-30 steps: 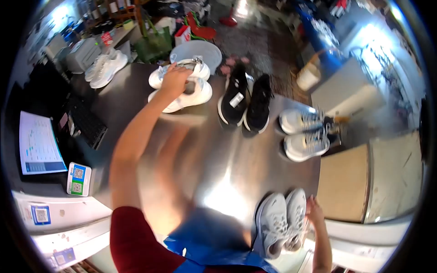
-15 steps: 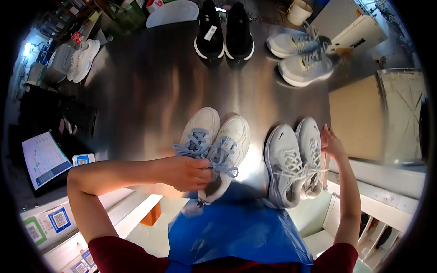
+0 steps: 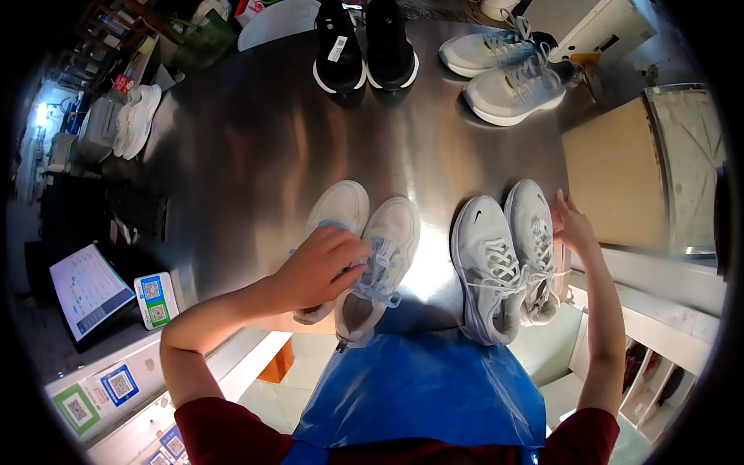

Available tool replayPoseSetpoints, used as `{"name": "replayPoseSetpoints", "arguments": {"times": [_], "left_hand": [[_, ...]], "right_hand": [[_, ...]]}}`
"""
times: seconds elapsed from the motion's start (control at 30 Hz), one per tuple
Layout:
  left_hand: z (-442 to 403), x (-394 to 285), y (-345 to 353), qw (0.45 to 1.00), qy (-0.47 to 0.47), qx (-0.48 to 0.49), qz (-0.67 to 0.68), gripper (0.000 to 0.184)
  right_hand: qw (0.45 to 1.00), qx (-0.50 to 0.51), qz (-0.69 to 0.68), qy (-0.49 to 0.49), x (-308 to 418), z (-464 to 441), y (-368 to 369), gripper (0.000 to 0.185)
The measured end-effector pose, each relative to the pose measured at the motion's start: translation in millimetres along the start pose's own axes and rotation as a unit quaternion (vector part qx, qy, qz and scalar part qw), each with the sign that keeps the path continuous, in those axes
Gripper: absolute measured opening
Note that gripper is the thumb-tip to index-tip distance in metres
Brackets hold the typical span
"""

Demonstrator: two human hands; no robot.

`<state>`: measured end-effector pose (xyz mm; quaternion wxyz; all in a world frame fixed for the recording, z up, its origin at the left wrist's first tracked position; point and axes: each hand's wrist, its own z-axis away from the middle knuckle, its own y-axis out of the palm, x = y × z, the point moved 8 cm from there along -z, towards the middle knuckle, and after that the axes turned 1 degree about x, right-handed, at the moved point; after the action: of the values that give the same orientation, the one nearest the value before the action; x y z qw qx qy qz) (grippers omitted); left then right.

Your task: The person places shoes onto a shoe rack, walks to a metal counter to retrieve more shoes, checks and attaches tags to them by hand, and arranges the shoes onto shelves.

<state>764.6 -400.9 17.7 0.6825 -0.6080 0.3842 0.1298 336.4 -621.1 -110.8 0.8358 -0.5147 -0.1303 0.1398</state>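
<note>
Head view: blue-laced, off-white sneakers point toes-away from the wearer, long axes leaning slightly right; the left hand curls over them, whether gripping unclear.

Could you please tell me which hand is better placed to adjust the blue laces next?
Probably the left hand: it is at the blue laces, whereas the right hand is farther off, beside the white-laced shoes.

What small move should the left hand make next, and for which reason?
Probably lift the left hand clear of the blue-laced shoes: they sit side by side, toes pointing forward, and the hand hides most of one shoe's laces.
</note>
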Motion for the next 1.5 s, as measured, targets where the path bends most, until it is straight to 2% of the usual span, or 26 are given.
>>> {"name": "replayPoseSetpoints", "arguments": {"times": [0.1, 0.23, 0.33, 0.4, 0.63, 0.7, 0.73, 0.8, 0.93, 1.0, 1.03, 1.1, 1.2, 1.5], "left_hand": [[-15, -8, 8, 0.998, 0.057, -0.003, -0.023, 0.020], [-24, -10, 13, 0.998, 0.058, 0.009, -0.027, 0.017], [-22, -12, 15, 0.991, 0.098, 0.060, -0.067, 0.013], [-23, -12, 5, 0.994, 0.060, 0.063, -0.067, 0.010], [-32, -4, 8, 0.996, 0.038, 0.074, -0.012, 0.011], [-37, 22, 18, 0.974, -0.189, 0.127, 0.017, 0.017], [-38, 23, 21, 0.974, -0.188, 0.128, 0.016, 0.017], [-45, 21, 18, 0.988, -0.135, 0.061, -0.041, 0.021], [-47, 26, 29, 0.988, -0.135, 0.078, -0.021, 0.021], [-47, 28, 27, 0.988, -0.142, 0.052, 0.012, 0.017], [-47, 28, 25, 0.988, -0.142, 0.054, 0.011, 0.017], [-42, 31, 21, 0.977, -0.175, 0.079, 0.098, 0.012], [-35, 35, 19, 0.963, -0.210, 0.124, 0.114, 0.011], [-32, 28, 16, 0.969, -0.200, 0.119, 0.086, 0.009]], "right_hand": [[1.000, -0.006, 0.009, -0.005, 0, 0, 1, 0.113], [1.000, -0.009, 0.010, -0.002, -4, -1, 6, 0.114], [1.000, -0.011, 0.017, 0.008, -3, 0, 5, 0.115], [1.000, -0.008, 0.023, 0.014, 0, 1, 2, 0.116], [0.999, -0.014, 0.012, 0.035, 5, 4, -2, 0.113], [0.999, -0.025, 0.002, 0.031, 7, 5, -4, 0.112], [0.999, -0.028, -0.002, 0.029, 8, 5, -6, 0.111], [0.999, -0.033, -0.006, 0.029, 11, 7, -9, 0.110], [0.999, -0.021, -0.011, 0.042, 14, 8, -11, 0.108], [0.999, -0.010, 0.002, 0.041, 9, 5, -6, 0.111], [0.999, 0.001, 0.017, 0.039, 9, 4, -4, 0.114], [0.999, -0.001, 0.019, 0.038, 8, 4, -3, 0.114], [0.999, -0.007, 0.027, 0.035, 11, 5, -6, 0.115], [0.999, -0.009, 0.028, 0.033, 11, 4, -8, 0.115]]}}
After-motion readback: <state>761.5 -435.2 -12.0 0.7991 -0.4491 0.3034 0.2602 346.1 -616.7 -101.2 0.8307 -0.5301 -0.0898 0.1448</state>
